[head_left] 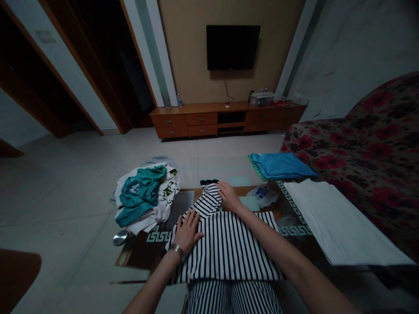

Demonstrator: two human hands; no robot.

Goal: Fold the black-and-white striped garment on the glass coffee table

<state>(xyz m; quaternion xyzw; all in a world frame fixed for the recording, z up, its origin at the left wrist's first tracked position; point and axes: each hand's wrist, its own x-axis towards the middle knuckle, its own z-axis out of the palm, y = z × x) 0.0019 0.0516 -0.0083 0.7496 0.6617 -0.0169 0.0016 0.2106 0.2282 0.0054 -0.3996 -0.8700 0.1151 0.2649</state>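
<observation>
A black-and-white striped shirt [225,244] lies spread on a low glass-topped table [144,255], with one sleeve folded up toward the far edge. My left hand [187,231] rests flat on the shirt's left shoulder, fingers stretched out, a metal watch band on the wrist. My right hand [228,196] presses on the folded sleeve near its dark cuff, fingers curled down onto the cloth.
A heap of teal and white clothes [144,196] sits at the table's left. A folded white cloth [334,218] and a folded blue garment [281,165] lie to the right, beside a floral sofa [369,148]. A TV cabinet [225,118] stands at the far wall.
</observation>
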